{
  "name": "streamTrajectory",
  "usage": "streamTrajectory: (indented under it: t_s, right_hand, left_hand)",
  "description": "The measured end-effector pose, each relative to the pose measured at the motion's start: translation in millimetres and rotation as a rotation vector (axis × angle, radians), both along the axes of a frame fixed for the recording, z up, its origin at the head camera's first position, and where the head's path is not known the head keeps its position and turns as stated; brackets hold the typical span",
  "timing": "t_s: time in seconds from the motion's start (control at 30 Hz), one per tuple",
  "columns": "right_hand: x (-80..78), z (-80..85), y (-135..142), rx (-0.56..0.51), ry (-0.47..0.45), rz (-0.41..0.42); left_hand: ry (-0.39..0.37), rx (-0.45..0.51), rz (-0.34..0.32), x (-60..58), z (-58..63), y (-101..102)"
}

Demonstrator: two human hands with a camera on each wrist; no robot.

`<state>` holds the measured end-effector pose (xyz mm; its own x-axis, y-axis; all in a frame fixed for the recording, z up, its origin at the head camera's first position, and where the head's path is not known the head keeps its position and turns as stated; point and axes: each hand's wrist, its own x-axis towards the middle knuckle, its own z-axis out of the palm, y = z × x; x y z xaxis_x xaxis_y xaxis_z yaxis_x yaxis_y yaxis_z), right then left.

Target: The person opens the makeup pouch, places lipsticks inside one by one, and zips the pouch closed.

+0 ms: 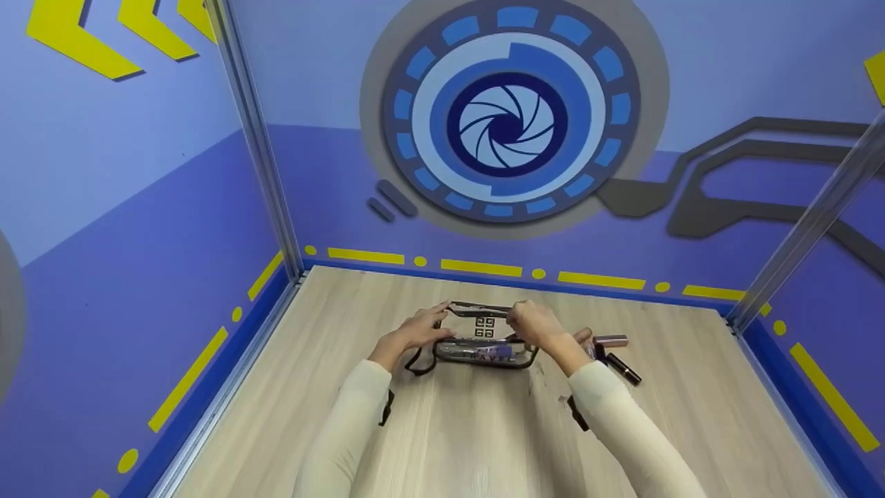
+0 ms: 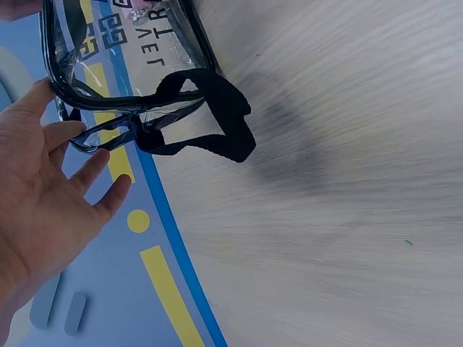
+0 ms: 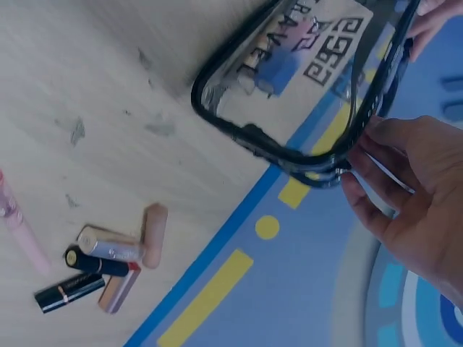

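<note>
A clear travel pouch (image 1: 456,351) with black trim, a black square logo and the printed word TRAVEL rests on the table. Through its front wall I make out a small blue-and-pink item (image 3: 278,72); its kind is unclear. My left hand (image 1: 418,329) holds the pouch's left upper rim, beside the black strap loop (image 2: 228,108). At the right end of the same rim, my right hand (image 1: 536,323) pinches the edge between thumb and fingers. The pouch's mouth appears parted in the head view.
Right of the pouch lie several lipstick tubes, among them a black one (image 1: 624,369) and a metallic pink one (image 1: 612,341). A slim pink tube (image 3: 22,224) lies apart from them. Blue panels (image 1: 318,187) border the wooden table (image 1: 691,429) at the back and sides.
</note>
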<state>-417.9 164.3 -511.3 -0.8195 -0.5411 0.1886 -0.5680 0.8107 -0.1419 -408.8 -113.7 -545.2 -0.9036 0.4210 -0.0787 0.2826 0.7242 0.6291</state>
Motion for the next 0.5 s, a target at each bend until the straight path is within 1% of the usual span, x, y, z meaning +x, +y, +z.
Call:
streamTrajectory:
  t_s: [0.03,0.1,0.2,0.27,0.37,0.4,0.47,0.5]
  right_hand:
    - [-1.4,3.0,5,-0.005,0.014,-0.001]
    - [-4.6,8.1,17,-0.013,0.002,-0.022]
    - [-5.8,13.5,38,-0.006,-0.041,-0.086]
    - [-5.0,13.9,53,-0.008,-0.085,-0.116]
    - [-2.4,8.4,75,-0.034,-0.147,-0.127]
    - [-1.6,5.1,83,-0.052,-0.161,-0.116]
    - [1.9,-0.9,97,-0.084,-0.222,-0.130]
    - [4.0,-4.3,104,-0.094,-0.236,-0.133]
  left_hand:
    - [-0.001,0.001,0.003,0.2,0.6,0]
    - [-0.002,0.006,0.009,0.2,0.9,0]
    - [0.004,0.010,0.008,-1.7,0.0,1]
    - [0.002,0.007,0.006,-2.7,-0.9,1]
    - [0.010,0.011,0.002,-3.7,-1.2,1]
    - [0.015,0.012,0.002,-3.8,-0.9,2]
    - [0.026,0.012,0.001,-3.8,0.2,2]
    - [0.029,0.014,0.001,-3.8,1.0,3]
